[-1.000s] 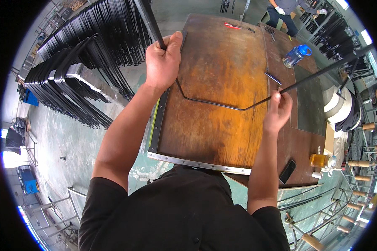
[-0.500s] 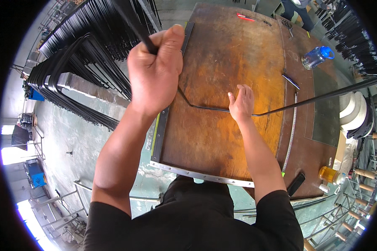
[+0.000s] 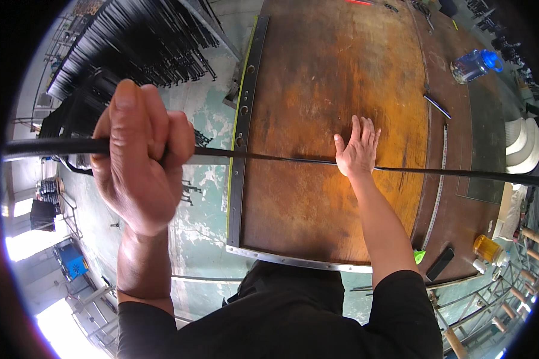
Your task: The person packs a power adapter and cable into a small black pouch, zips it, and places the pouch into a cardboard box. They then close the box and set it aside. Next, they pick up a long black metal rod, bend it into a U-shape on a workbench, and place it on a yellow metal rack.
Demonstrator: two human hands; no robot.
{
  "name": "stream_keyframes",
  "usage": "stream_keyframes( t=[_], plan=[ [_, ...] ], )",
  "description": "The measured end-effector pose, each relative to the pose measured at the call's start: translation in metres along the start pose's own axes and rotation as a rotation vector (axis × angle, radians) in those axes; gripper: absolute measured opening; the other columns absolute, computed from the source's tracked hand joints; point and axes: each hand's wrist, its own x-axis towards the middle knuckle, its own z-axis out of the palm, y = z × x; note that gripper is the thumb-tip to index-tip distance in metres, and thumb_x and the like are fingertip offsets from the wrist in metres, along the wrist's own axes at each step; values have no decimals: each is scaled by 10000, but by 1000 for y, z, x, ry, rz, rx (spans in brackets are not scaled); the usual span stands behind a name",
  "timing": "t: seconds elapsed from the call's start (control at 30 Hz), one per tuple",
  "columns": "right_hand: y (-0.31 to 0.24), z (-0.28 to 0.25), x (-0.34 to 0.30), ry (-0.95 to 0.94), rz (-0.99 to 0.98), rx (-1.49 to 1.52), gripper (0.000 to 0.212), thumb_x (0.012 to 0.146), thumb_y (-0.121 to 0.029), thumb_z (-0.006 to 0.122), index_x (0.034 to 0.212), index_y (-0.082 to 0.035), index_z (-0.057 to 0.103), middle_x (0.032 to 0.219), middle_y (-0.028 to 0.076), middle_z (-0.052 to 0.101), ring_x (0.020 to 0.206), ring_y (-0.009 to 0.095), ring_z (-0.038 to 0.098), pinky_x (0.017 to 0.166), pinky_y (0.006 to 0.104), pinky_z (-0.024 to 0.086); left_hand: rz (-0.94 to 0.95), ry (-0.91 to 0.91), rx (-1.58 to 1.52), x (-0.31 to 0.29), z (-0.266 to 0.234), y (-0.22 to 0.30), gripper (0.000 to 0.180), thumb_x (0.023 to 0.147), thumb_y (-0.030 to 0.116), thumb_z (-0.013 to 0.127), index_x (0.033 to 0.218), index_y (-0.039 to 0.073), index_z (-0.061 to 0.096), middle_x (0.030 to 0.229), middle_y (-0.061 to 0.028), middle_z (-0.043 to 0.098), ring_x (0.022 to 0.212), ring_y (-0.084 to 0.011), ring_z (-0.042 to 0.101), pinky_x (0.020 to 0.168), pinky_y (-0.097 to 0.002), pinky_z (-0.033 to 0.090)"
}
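Note:
A long black metal rod [image 3: 245, 154] runs across the whole view from left to right over the wooden worktable [image 3: 329, 209]. My left hand [image 3: 144, 161] is closed in a fist round its left part, out beyond the table's left edge and close to the camera. My right hand [image 3: 359, 148] lies over the rod's middle on the tabletop, palm down, fingers stretched and spread. The short piece of rod under that palm is hidden. On the right, the rod continues past the table's far right side.
A dark bar with holes [image 3: 241, 140] borders the table's left side; a metal strip [image 3: 299, 261] edges the front. Racked black rods [image 3: 132, 48] stand left. At right are a blue-capped bottle [image 3: 476, 64], a marker-like stick [image 3: 437, 106], a measuring tape [image 3: 437, 191] and a yellow-liquid bottle [image 3: 490, 250].
My left hand has swung left and down with the rod, whose bent outline now looks nearly straight. My right hand still lies on the rod, its fingers more spread. The view has shifted.

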Motion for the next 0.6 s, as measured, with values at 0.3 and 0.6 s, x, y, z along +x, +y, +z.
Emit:
stream_keyframes(
  t=[0.3, 0.6],
  plan=[
    [2, -12, 7, -51, -40, 5, 791, 1174, -555, 523, 1771, -62, 362, 1814, 203, 362, 1745, 381, 219, 1459, 605, 78, 33, 21, 195, 1, 33, 3, 512, 1279, 292, 480, 799, 122, 430, 723, 34, 343, 508, -56, 310, 457, -275, 240],
    [21, -85, -117, 679, 1, 741, 381, 1026, -167, 866, 1283, -3, 638, 1212, 221, 622, 1098, 402, 595, 944, 517, 490, -127, 341, 227, -9, 12, -2, 497, 1255, 324, 569, 803, 134, 488, 614, 65, 404, 523, -42, 369, 479, -290, 241]
  ],
)
